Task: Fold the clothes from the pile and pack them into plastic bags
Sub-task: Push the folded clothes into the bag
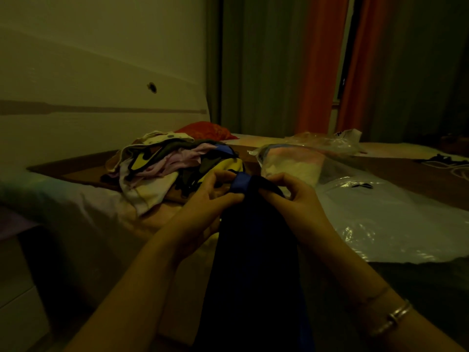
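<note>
Head view shows a dim room with two bare arms reaching out over a bed. The left hand (210,196) and the right hand (291,199) are close together, and both hold the top of a dark garment (253,250). The garment hangs down between the arms, toward the bottom of the picture. It has a bright blue band (239,182) at its top edge. The left hand has its fingers bent, and its thumb and fingers pinch the cloth right by the blue band. The right hand also has curled fingers, and they pinch the dark cloth just beside the band.

Behind the hands is the pile of clothes (165,163). It is a messy heap of white, pink, yellow and dark things, and it lies on a flat piece of cardboard (76,168) on the bed. To the right of the pile sits a plastic bag (291,163) with pale folded cloth inside it. More clear plastic (393,219) is spread flat on the bed near the right hand. A red cushion (203,130) rests behind the pile, next to the wall. An orange curtain (322,64) hangs at the back. The right wrist wears a bracelet (398,313)
</note>
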{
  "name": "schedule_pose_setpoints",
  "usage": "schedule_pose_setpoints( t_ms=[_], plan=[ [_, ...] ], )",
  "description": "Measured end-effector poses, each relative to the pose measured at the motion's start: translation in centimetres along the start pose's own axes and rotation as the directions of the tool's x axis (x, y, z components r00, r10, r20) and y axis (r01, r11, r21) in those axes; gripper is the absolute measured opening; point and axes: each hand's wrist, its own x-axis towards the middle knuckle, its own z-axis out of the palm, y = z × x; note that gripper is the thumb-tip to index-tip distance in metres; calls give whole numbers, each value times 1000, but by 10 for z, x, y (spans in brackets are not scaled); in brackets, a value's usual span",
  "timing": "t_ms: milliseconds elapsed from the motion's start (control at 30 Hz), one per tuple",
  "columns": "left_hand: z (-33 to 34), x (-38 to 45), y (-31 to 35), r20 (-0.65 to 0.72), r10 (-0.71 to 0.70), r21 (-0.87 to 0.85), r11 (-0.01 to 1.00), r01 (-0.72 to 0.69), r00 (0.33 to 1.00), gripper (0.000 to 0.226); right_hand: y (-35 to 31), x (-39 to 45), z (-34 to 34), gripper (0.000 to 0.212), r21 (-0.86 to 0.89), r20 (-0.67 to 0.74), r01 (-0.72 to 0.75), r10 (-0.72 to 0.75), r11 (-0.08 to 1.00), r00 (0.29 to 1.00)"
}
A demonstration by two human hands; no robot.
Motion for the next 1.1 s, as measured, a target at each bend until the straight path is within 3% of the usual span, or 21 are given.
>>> schedule_pose_setpoints(
  t_ms=[100, 233, 300, 400, 533, 933, 1100],
  plan=[
    [-1, -1, -1, -86, 46, 89, 995, -39, 995, 8, -1, 0, 0, 8, -5, 7, -19, 19, 1000, 1000],
    [-10, 2, 1, -288, 289, 356, 917, -178, 913, 6, -1, 0, 6, 12, -144, 33, 88, -84, 986, 996],
    [-11, 0, 5, -311, 293, 326, 927, -188, 904, 6, -3, -2, 9, 11, -98, 102, 42, -32, 994, 994],
    [-7, -3, 6, -259, 239, 300, 941, -157, 936, 7, -4, -4, 13, 10, -35, 149, 15, -10, 999, 989],
    [-2, -6, 5, -130, 176, 272, 953, -136, 976, 15, -5, -3, 17, 8, 11, 111, 25, -26, 1000, 993],
    [-5, -11, 9, 5, 134, 181, 974, -133, 991, 10, -2, 2, 18, 12, -71, -38, 25, -28, 997, 999],
    [-10, -15, 7, 32, 180, 306, 935, -181, 983, 17, -4, 0, 19, 11, -73, 130, -116, 125, 991, 984]
  ],
)
